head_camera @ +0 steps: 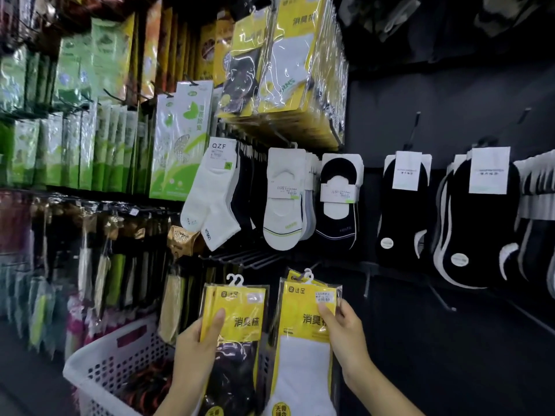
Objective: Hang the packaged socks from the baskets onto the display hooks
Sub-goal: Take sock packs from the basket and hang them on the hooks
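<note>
Below the bare hooks [240, 259], I've got the left hand [195, 346] gripping the dark-sock pack [240, 319] and the right hand [345, 334] pinching the white-sock pack [300, 355], side by side, white basket [99, 352] sitting lower left.

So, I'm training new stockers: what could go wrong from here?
With a pack in each hand, left hand on the dark pack, right hand on the white pack, neither is free to steady a hanger, so one may drop. The bare hooks jut out just above and could snag them.
</note>
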`<state>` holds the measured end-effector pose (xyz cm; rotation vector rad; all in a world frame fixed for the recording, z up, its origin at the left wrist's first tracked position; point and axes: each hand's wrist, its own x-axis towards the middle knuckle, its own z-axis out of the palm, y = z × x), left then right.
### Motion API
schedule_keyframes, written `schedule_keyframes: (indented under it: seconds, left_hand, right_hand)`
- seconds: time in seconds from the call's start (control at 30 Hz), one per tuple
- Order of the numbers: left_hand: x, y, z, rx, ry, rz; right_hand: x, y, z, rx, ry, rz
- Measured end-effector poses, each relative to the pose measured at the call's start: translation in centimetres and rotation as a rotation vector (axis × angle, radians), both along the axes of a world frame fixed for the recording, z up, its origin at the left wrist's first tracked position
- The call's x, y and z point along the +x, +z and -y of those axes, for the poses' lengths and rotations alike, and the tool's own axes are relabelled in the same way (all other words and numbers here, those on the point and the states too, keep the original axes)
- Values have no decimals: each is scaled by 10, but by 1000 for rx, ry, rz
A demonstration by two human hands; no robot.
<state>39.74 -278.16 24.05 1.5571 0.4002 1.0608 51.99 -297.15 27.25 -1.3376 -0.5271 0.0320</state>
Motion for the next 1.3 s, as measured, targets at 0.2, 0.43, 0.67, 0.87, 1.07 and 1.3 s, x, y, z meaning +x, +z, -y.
schedule_keyframes:
  seconds: [0.2, 0.43, 0.67, 0.87, 1.07, 1.3]
  left_hand:
    - [-1, 4, -20, -6, 113, -15]
    - [1, 0, -23, 13, 62, 14]
    - [9, -16, -30, 47, -26, -6]
    - [5, -11, -20, 30, -32, -18]
    - [6, -4, 1, -50, -143, -21]
    - [4, 13, 46, -233, -234, 14]
  right_hand:
    - [17, -4, -21, -61, -53, 21]
    - [38, -20, -39, -35, -131, -95]
    - [66, -31, -38, 52, -224, -270]
    - [78, -40, -23, -5, -308, -335]
    - [42, -32, 0, -22, -316, -241]
    - [-24, -6, 18, -148, 170, -41]
